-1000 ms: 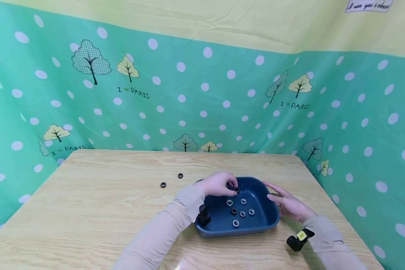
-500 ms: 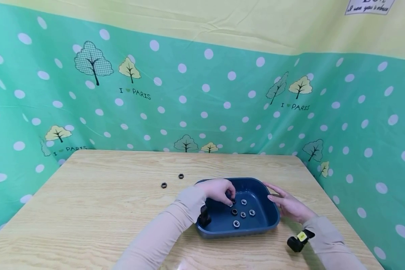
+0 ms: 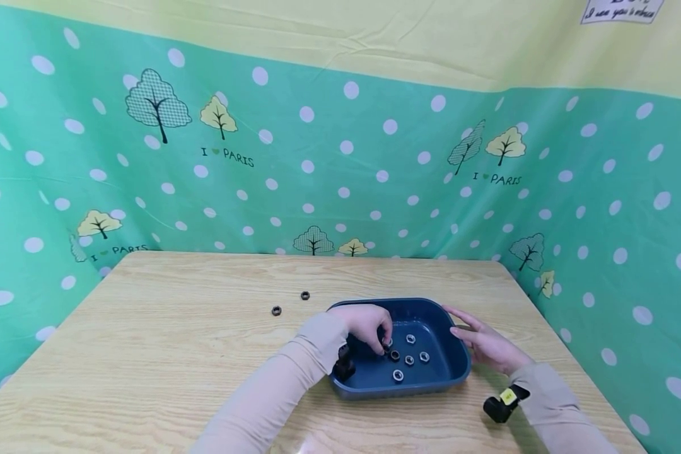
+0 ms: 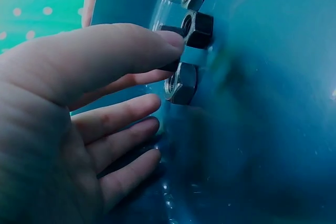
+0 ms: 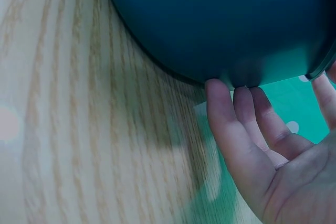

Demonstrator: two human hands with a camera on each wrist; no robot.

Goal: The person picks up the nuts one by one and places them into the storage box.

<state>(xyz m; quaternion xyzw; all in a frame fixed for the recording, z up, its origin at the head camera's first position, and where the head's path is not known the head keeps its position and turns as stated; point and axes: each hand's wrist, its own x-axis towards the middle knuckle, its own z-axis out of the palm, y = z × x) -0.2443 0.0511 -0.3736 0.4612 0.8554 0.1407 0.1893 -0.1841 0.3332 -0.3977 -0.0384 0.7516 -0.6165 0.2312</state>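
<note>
My left hand (image 3: 367, 323) reaches into the dark blue tub (image 3: 369, 396). Between thumb and forefinger it pinches a black hex nut (image 4: 171, 66), low over the tub floor; its other fingers are spread apart in the left wrist view. Beside that lies another black nut (image 3: 395, 355). Silver nuts are scattered around it, such as this one (image 3: 398, 376) at the front and another (image 3: 424, 357) to the right. My right hand (image 3: 490, 345) rests at the tub's right end, thumb at the rim. In the right wrist view, extended fingertips (image 5: 215, 88) touch the outer wall.
Two black nuts, one nearer (image 3: 276, 311) and one farther back (image 3: 305, 295), lie on the wooden table (image 3: 147, 353) left of the tub. A green patterned cloth (image 3: 295, 145) hangs behind the table and along its right side.
My left hand has moved down and slightly left inside the tub with the black nut, from the back toward the nuts on the floor. The right hand stays at the tub's end.
</note>
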